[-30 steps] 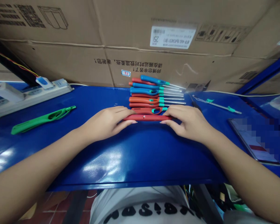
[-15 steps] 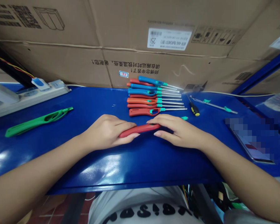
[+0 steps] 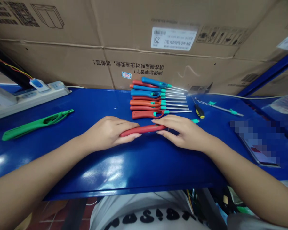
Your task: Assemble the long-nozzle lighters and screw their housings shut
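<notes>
A slim, rounded red plastic handle lies across the person's two bare hands, lengthwise in front of the body. The left hand pinches its left end between fingers and thumb; the right hand has fingertips and thumb closed about its right end. That end is hidden, so whether a rod is fitted cannot be told.

Just beyond the grip lies a stacked row of red, orange and blue plastic handles with teal collars and silver metal rods; these look finished, while the held one seems in progress. Well left of the grip, a green plastic handle shows no rod. Right of the grip and further off are a black-and-yellow screwdriver and a loose silver rod with teal pieces, seemingly unused parts.

Everything rests on a glossy blue counter. Far right of the grip is a dark-edged flat device, its screen blurred; far left, a white plastic power strip. Brown printed cardboard walls the back, and red tiled floor shows below.
</notes>
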`<state>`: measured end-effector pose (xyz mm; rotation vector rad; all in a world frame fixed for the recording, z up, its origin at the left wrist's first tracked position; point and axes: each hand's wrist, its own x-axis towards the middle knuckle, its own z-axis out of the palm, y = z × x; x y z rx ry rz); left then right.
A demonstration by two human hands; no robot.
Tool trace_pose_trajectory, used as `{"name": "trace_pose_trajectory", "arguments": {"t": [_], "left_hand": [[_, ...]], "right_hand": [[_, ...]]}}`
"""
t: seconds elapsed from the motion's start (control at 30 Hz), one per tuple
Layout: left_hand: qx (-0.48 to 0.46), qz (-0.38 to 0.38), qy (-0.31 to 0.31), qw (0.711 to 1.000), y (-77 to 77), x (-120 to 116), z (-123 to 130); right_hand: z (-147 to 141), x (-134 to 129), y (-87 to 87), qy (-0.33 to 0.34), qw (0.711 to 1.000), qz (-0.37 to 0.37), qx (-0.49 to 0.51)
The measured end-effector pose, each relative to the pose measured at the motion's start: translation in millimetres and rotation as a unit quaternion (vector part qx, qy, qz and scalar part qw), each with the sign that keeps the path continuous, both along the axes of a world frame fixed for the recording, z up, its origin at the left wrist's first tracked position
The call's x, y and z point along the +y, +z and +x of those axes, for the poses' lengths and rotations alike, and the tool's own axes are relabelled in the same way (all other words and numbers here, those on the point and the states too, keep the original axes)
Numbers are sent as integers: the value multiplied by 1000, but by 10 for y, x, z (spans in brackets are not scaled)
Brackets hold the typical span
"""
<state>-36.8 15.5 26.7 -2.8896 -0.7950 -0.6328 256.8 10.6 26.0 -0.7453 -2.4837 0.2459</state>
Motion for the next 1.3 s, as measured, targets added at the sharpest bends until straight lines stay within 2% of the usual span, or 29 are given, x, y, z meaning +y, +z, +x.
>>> {"name": "trace_pose_trajectory", "arguments": {"t": [0.13, 0.27, 0.37, 0.53, 0.67, 0.83, 0.97, 1.1, 1.3], "left_hand": [[-4, 9, -1, 1000, 69, 31, -34], [11, -13, 50, 999, 95, -11, 19], [38, -22, 76, 996, 79, -89, 106], [74, -35, 76, 994, 39, -235, 223], [82, -38, 106, 990, 33, -223, 213], [115, -42, 120, 985, 31, -99, 156], [123, -39, 134, 983, 33, -35, 101], [107, -26, 130, 985, 43, -13, 54], [94, -50, 134, 985, 44, -28, 64]], "right_hand": [[91, 82, 0, -14, 998, 62, -11], [81, 65, -21, -22, 993, 115, -10], [0, -1, -44, -19, 993, 116, -19], [-158, -108, -70, -5, 992, 116, -48], [-117, -68, 13, -56, 987, 111, -106], [147, 81, 174, -151, 962, 127, -187], [353, 187, 218, -185, 942, 114, -256], [425, 241, 221, -179, 941, 104, -269], [313, 222, 164, -117, 961, 138, -211]]}}
